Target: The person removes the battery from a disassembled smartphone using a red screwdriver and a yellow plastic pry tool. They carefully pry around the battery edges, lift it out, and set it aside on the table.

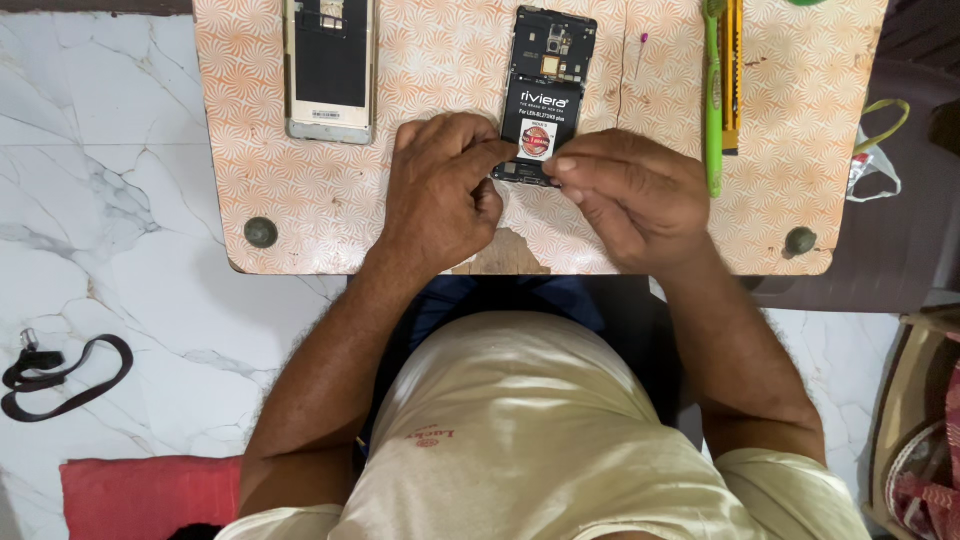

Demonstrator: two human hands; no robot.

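A black strap (60, 375) lies on the marble floor (110, 200) at lower left. On the patterned table (440, 70), a phone frame (329, 68) sits at upper left. At centre, the left hand (440, 195) curls its fingers narrowly, fingertips pressing the lower edge of the open phone (545, 90) with its black battery (540, 118). The right hand (630, 195) pinches thumb and forefinger at the same lower edge. A green tool (713, 100) lies at upper right, just beside a yellow one (732, 80).

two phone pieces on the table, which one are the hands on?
The opened black phone with the battery showing, at centre: left hand and right hand meet at its lower edge. The gold-framed phone shell lies apart, untouched.
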